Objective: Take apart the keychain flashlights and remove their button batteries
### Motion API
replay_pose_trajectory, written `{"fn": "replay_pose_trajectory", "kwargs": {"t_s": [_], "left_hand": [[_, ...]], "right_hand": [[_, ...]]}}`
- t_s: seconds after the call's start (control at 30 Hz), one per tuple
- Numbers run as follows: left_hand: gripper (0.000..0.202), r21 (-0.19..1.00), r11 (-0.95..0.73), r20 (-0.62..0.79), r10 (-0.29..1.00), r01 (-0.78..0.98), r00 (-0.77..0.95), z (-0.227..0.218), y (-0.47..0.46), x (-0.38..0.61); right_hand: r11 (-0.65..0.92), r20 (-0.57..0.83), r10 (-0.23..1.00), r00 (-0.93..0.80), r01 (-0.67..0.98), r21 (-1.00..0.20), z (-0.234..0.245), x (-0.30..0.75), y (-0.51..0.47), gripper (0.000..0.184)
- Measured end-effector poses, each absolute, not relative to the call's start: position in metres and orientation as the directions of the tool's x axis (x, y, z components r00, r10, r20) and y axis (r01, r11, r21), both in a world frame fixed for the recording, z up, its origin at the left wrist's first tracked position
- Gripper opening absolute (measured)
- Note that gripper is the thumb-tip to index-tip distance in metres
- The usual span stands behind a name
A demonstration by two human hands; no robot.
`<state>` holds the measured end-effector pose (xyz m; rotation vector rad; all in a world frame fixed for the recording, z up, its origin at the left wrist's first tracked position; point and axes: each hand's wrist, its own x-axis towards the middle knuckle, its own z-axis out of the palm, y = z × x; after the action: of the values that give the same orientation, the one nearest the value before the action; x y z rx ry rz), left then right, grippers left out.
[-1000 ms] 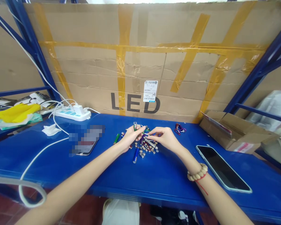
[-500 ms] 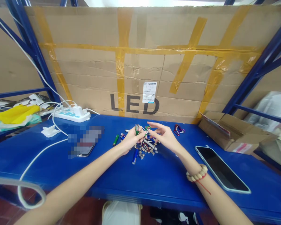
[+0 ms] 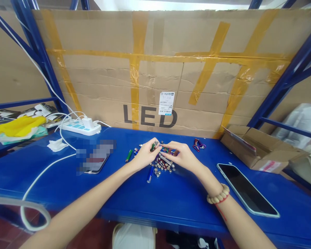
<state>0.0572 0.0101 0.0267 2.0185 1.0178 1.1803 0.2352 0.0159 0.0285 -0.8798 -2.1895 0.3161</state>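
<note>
My left hand (image 3: 147, 153) is closed round a small green metal tube (image 3: 153, 146), which looks like a mini flashlight body. Facing it, my right hand (image 3: 181, 155) has thumb and forefinger brought together close to the left fingertips; whatever is pinched there is too small to make out. Below and between both hands lies a pile of silver button cells (image 3: 166, 167) mixed with coloured metal tubes, partly hidden by the fingers. A blue tube (image 3: 150, 174) rests at the pile's front, and another green tube (image 3: 129, 156) lies to the left.
Red and purple carabiners (image 3: 198, 145) lie behind my right hand on the blue table (image 3: 155, 199). A phone (image 3: 247, 188) and an open cardboard box (image 3: 259, 148) are on the right. To the left are a blurred-out phone (image 3: 97, 166), a power strip (image 3: 80, 128) and white cables.
My right fingers have lowered and drawn together toward the left hand. The green tube in my left hand has tilted from upright, and the view has shifted slightly.
</note>
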Motion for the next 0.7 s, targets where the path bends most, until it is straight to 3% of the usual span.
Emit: {"fn": "replay_pose_trajectory", "kwargs": {"t_s": [0.13, 0.33, 0.57, 0.7], "left_hand": [[0.02, 0.716, -0.574, 0.452, 0.815, 0.398, 0.363, 0.024, 0.01, 0.058], [0.018, 0.709, -0.565, 0.42, 0.819, 0.422, 0.391, 0.018, 0.012, 0.061], [0.023, 0.723, -0.524, 0.419, 0.851, 0.449, 0.318, 0.021, 0.012, 0.061], [0.025, 0.797, -0.436, 0.38, 0.9, 0.419, 0.215, 0.023, 0.012, 0.059]], "right_hand": [[0.78, 0.514, 0.613, -0.6, 0.563, -0.274, 0.027, 0.234, 0.015, 0.017], [0.761, 0.444, 0.631, -0.636, 0.619, -0.196, 0.022, 0.228, 0.014, 0.015], [0.692, 0.504, 0.699, -0.508, 0.66, -0.294, 0.021, 0.225, 0.012, 0.011], [0.678, 0.556, 0.724, -0.408, 0.567, -0.467, 0.018, 0.221, 0.015, 0.01]]}}
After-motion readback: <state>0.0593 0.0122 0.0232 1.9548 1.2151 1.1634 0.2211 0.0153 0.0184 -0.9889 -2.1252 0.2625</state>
